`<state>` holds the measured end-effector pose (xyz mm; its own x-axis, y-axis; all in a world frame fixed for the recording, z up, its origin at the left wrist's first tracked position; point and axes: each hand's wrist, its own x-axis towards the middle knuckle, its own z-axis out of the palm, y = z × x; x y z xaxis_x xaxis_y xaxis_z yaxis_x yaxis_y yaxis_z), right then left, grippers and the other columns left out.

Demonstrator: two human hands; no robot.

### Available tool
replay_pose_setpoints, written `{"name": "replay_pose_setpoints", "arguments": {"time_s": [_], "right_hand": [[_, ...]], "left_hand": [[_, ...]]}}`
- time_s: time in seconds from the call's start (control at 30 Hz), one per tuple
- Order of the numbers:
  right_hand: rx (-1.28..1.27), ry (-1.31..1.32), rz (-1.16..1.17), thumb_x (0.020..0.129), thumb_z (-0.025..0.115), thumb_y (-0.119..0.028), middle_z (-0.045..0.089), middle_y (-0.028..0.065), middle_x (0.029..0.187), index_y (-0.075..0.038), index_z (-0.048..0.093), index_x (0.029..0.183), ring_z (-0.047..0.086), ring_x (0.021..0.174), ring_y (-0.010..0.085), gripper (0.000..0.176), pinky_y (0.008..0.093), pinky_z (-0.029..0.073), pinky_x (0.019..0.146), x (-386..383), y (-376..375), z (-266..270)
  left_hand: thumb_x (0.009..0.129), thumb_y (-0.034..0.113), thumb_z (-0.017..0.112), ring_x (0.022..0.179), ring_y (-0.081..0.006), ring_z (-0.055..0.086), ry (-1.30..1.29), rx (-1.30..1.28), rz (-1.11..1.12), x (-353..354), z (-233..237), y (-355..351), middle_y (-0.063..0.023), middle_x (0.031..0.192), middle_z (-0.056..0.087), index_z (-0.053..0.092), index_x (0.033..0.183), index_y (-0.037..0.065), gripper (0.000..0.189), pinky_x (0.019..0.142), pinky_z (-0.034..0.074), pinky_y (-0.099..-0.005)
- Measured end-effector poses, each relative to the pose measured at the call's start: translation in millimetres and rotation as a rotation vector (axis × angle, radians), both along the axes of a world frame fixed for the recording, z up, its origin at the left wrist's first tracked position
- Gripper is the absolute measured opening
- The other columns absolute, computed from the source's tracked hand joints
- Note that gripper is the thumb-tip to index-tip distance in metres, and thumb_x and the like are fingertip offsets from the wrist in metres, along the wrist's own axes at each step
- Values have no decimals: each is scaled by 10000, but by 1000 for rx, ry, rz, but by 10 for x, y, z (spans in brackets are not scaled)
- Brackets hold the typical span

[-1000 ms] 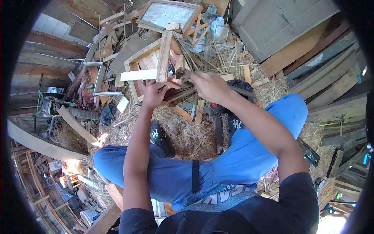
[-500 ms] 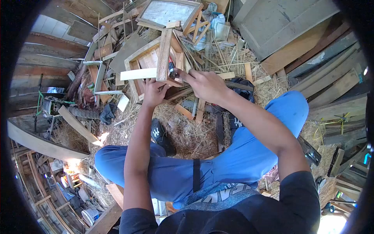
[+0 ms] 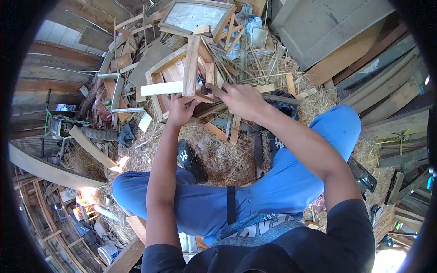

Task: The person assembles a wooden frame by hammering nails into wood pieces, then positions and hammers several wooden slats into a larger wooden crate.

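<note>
In front of me an angular wooden box frame (image 3: pixel 154 75) lies tilted on the straw. An upright wooden board (image 3: pixel 191 66) stands across it, and a pale wooden strip (image 3: pixel 161 88) crosses at its lower end. My left hand (image 3: pixel 180 111) is closed on the lower end of that board, fingertips partly hidden behind the wood. Fingers bent, my right hand (image 3: pixel 239 100) grips a slim tool with a black-and-red handle (image 3: pixel 200 79) on the board's right side. The tool's exact kind and its working end cannot be made out.
Behind the box leans a framed panel (image 3: pixel 195 17). A large grey door-like panel (image 3: pixel 327 32) rests at the upper right, with stacked planks (image 3: pixel 387 98) below it. Loose wood offcuts (image 3: pixel 216 130) lie on the straw floor (image 3: pixel 223 159) between my shoes.
The tool's handle and my right fingers have shifted slightly downward beside the board. My left hand keeps its place on the wood.
</note>
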<state>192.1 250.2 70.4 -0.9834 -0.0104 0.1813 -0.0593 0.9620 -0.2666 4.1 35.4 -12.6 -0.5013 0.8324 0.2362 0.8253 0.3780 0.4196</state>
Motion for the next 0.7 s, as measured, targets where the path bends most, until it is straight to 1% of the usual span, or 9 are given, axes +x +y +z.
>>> {"name": "replay_pose_setpoints", "arguments": {"time_s": [0.13, 0.17, 0.23, 0.37, 0.43, 0.47, 0.53, 0.67, 0.7], "right_hand": [[-119, 257, 48, 958, 526, -133, 692, 180, 939, -121, 480, 1520, 746, 769, 336, 564, 451, 622, 641, 10, -4, -18], [-120, 259, 47, 958, 526, -133, 692, 180, 939, -121, 480, 1520, 746, 769, 336, 564, 451, 622, 641, 15, -14, -36], [65, -83, 0, 958, 528, -126, 691, 173, 941, -131, 480, 1520, 743, 755, 332, 564, 444, 622, 633, 13, -15, -36], [-1, 9, -1, 961, 526, -121, 693, 170, 958, -128, 489, 1511, 748, 769, 329, 552, 438, 625, 629, 6, -16, -5], [-82, 240, 24, 968, 521, -123, 696, 172, 966, -132, 488, 1511, 751, 773, 327, 544, 440, 626, 630, 14, -16, -17], [-84, 239, 25, 968, 521, -123, 696, 172, 966, -132, 488, 1511, 751, 773, 327, 544, 440, 626, 630, 19, -23, -32], [67, -95, -16, 962, 527, -124, 687, 160, 939, -127, 483, 1513, 747, 752, 324, 552, 438, 626, 625, 6, -17, -41], [48, -38, 6, 955, 529, -113, 686, 158, 940, -116, 476, 1516, 745, 740, 326, 564, 441, 625, 618, -1, -29, -18], [5, 88, 17, 953, 528, -110, 685, 161, 936, -109, 481, 1512, 747, 743, 328, 560, 442, 625, 616, 3, -35, 15]], "left_hand": [[815, 214, 805, 1167, -334, 575, -128, 22, 39, 13, -46, -7, -75, 1071, 732, 823, 926, 145, 132, 1048, 314, -560], [815, 214, 805, 1167, -334, 575, -126, 21, 38, 28, -36, -19, -75, 1071, 732, 823, 926, 145, 132, 1048, 314, -560], [818, 215, 804, 1169, -335, 574, 81, 18, 19, 49, 16, -6, -71, 1078, 731, 824, 942, 158, 138, 1055, 313, -568], [826, 226, 803, 1180, -333, 573, -64, -27, 34, -33, -100, -28, -68, 1101, 731, 827, 958, 176, 143, 1067, 307, -570], [827, 233, 806, 1192, -335, 572, -119, 48, 31, 3, -86, -6, -71, 1119, 731, 828, 974, 184, 157, 1078, 301, -575], [827, 233, 806, 1192, -335, 572, -120, 47, 33, 32, -63, -16, -71, 1119, 731, 828, 974, 184, 157, 1078, 301, -575], [827, 230, 808, 1203, -336, 568, -17, -11, 40, 64, 38, 2, -68, 1131, 732, 826, 979, 181, 162, 1082, 303, -576], [820, 221, 812, 1197, -337, 569, -45, -38, 56, -2, -57, -18, -64, 1129, 732, 825, 990, 181, 174, 1082, 309, -569], [832, 174, 790, 1141, -307, 635, -28, 4, 44, 3, -56, -7, -80, 1098, 758, 825, 1011, 179, 183, 1058, 352, -513]]}}
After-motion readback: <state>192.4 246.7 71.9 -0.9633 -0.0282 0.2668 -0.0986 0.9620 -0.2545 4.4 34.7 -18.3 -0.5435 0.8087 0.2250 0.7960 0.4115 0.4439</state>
